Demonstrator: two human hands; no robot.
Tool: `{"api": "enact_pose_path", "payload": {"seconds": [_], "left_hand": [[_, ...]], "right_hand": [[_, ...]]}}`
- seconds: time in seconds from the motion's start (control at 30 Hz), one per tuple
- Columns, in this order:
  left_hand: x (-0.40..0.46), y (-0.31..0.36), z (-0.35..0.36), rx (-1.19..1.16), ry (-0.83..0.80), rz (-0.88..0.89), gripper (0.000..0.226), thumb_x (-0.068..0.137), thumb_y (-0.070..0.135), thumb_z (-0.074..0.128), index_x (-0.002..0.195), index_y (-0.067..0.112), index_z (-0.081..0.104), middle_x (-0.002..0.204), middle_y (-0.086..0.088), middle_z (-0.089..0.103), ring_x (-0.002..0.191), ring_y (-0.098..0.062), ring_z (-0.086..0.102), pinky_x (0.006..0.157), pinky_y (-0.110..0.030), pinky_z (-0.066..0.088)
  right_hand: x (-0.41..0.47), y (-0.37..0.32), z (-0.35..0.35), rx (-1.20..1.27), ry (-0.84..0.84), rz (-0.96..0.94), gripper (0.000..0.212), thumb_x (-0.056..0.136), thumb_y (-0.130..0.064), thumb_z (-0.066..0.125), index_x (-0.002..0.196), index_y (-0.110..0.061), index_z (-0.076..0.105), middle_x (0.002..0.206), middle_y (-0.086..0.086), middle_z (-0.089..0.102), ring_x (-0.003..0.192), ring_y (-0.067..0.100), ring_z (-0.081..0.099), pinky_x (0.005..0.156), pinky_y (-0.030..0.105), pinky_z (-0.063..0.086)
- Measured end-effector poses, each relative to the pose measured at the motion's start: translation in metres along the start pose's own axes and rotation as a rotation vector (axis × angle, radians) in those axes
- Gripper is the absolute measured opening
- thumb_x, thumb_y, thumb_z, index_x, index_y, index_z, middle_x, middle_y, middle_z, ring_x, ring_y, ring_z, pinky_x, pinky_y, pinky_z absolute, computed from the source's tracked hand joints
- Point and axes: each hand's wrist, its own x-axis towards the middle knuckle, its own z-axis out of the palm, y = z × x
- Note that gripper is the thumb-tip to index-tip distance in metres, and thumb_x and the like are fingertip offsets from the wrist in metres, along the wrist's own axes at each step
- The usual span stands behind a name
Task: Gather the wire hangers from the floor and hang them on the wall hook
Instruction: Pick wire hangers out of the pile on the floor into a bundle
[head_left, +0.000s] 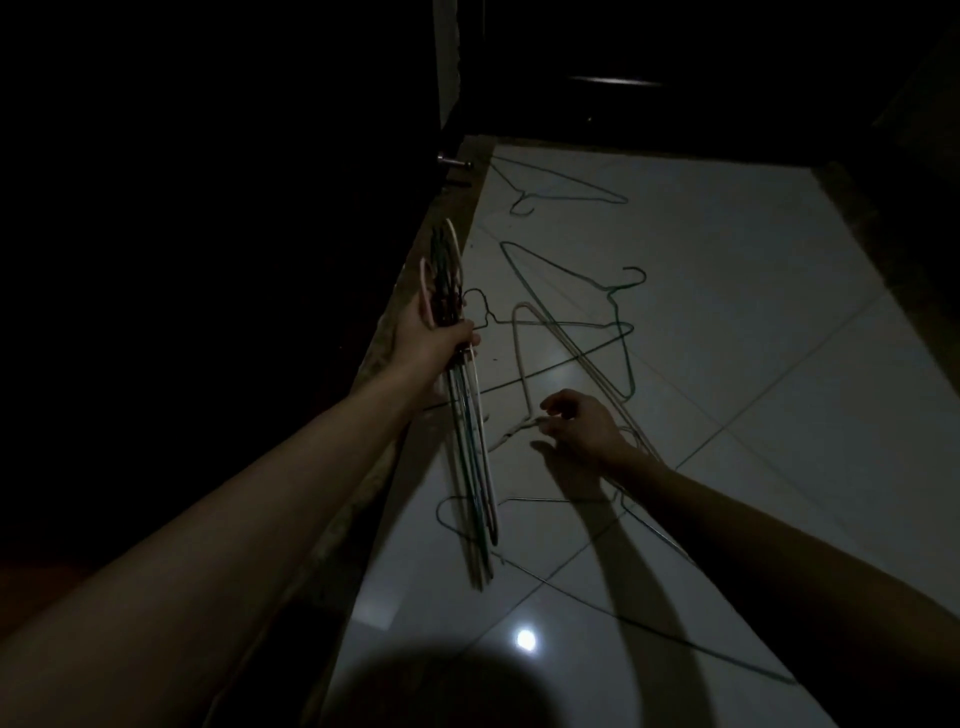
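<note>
While bundled in left hand (431, 338), several hangers (467, 447).

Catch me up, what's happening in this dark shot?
A person is collecting wire hangers off a tiled floor. The left hand grips a bundle of gathered hangers. The right hand reaches down at the neck of a white hanger on the floor. Several green hangers lie loose. No wall hook is visible.
</note>
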Motion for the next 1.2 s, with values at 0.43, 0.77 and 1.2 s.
{"api": "enact_pose_path", "payload": {"seconds": [0.43, 0.77, 1.2], "left_hand": [[-0.002, -0.012, -0.01, -0.143, 0.019, -0.101, 0.034, 0.081, -0.007, 0.063, 0.094, 0.023, 0.056, 0.087, 0.0, 0.063, 0.074, -0.012, 0.062, 0.064, -0.019, 0.055], [-0.012, -0.006, -0.018, -0.233, -0.042, -0.123, 0.039, 0.083, -0.011, 0.06, 0.118, 0.001, 0.05, 0.098, -0.016, 0.062, 0.058, -0.009, 0.068, 0.054, -0.02, 0.055], [-0.042, 0.019, 0.028, -0.281, -0.138, -0.139, 0.035, 0.083, -0.015, 0.056, 0.111, 0.005, 0.052, 0.087, -0.008, 0.06, 0.076, -0.013, 0.062, 0.062, -0.021, 0.055]], "right_hand": [[0.007, 0.022, 0.018, 0.114, -0.021, 0.107, 0.018, 0.088, 0.005, 0.053, 0.102, 0.003, 0.064, 0.093, 0.019, 0.066, 0.078, 0.025, 0.062, 0.07, 0.027, 0.056], [-0.003, -0.032, -0.025, 0.445, 0.118, 0.159, 0.025, 0.087, 0.013, 0.048, 0.107, 0.008, 0.061, 0.107, 0.022, 0.061, 0.063, 0.013, 0.049, 0.041, 0.014, 0.041], [-0.044, -0.096, -0.066, 0.677, 0.11, -0.042, 0.023, 0.084, 0.008, 0.058, 0.104, -0.002, 0.061, 0.089, 0.01, 0.058, 0.072, 0.016, 0.055, 0.067, 0.024, 0.051]]}}
